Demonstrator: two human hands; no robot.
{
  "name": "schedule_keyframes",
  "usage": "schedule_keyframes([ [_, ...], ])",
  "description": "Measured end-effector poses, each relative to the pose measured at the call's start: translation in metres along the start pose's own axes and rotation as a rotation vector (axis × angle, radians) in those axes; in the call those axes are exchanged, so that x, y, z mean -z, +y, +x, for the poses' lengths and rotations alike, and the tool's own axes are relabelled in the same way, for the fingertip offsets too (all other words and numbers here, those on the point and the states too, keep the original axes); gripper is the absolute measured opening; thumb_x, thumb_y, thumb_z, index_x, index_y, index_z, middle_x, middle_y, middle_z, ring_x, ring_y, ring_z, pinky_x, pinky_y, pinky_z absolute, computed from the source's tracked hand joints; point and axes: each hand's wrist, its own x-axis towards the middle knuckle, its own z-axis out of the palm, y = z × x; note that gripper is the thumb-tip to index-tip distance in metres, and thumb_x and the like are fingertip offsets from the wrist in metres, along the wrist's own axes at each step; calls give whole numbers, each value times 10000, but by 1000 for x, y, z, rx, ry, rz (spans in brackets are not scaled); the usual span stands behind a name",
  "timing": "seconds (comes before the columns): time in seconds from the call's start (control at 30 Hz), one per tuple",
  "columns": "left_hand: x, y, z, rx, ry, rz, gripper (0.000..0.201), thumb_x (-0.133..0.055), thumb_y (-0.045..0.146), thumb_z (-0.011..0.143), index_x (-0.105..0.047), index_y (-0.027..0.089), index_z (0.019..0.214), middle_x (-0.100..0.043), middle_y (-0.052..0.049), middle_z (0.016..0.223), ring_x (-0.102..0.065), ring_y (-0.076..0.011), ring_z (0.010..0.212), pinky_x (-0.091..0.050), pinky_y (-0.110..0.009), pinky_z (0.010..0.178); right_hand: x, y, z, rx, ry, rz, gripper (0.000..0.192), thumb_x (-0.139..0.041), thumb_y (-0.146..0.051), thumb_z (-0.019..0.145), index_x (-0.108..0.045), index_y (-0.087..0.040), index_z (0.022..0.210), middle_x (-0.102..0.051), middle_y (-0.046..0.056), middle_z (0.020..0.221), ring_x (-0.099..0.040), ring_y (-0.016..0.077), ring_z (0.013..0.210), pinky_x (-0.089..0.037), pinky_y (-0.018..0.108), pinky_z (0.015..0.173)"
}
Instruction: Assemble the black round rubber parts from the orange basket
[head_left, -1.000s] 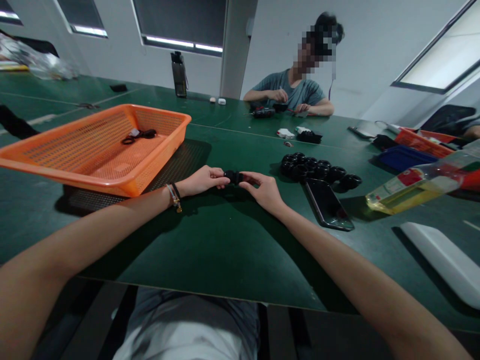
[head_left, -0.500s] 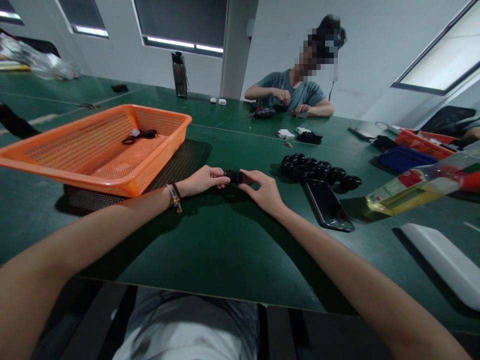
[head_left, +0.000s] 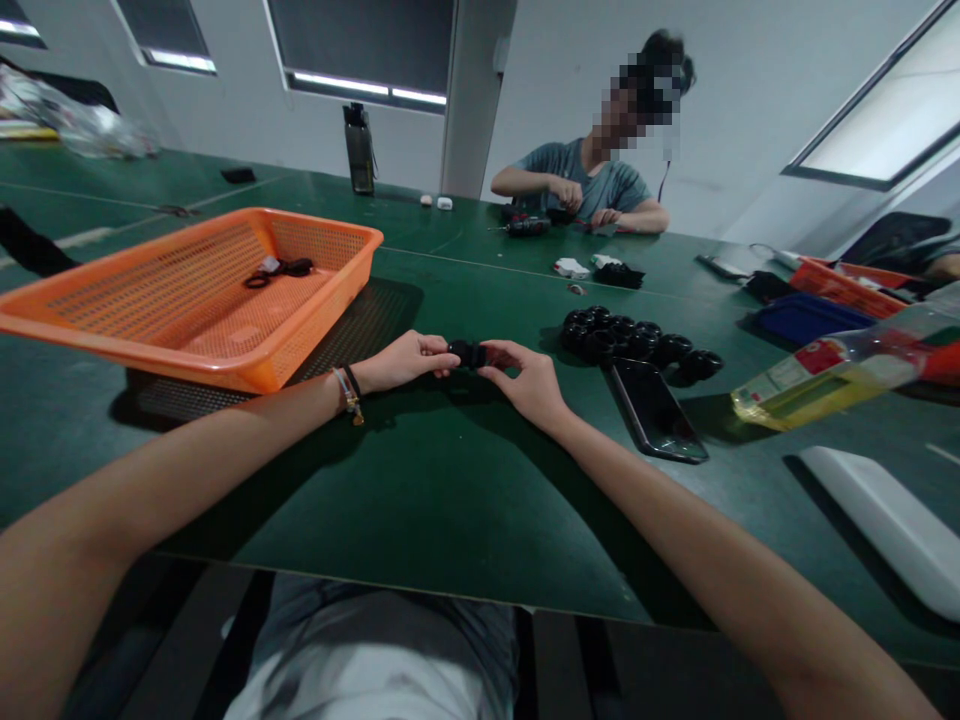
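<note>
Black cylindrical part (head_left: 469, 354), just one, hardly moved since a second ago, is pinched over the desk (head_left: 450, 500) between left hand (head_left: 405, 361) and right hand (head_left: 529, 384); one smartphone (head_left: 660, 412) lies right, one perforated orange basket (head_left: 326, 318) left.

A dark green bench (head_left: 465, 520), its top crossed by thin pale seams, reaches back towards a greyish-white wall (head_left: 735, 120). Dark blinds (head_left: 364, 45) cover most of the far windows (head_left: 176, 61), with bright strips of light beneath. At right, a paler, dark-framed window (head_left: 892, 100) slants above a black chair (head_left: 881, 240). The light indoors is dim.
</note>
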Motion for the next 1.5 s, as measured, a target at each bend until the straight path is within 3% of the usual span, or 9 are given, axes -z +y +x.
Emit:
schedule_keyframes([
  [1.13, 0, 4, -1, -2, 0, 14, 230, -541, 253, 759, -600, 105, 593, -478, 27, 617, -472, -69, 574, -409, -199, 616, 0, -1, 1, -31, -22, -44, 225, -620, -250, 721, -687, -183, 925, -704, 28, 767, -634, 158, 675, -519, 309, 675],
  [1.5, -1, 4, -1, 22, 19, 15, 214, -552, 249, 756, -601, 106, 604, -485, 27, 611, -471, -71, 571, -407, -200, 614, 2, -1, 0, -4, -32, -44, 301, -629, -219, 701, -668, -190, 999, -706, 43, 845, -645, 171, 731, -531, 343, 732],
])
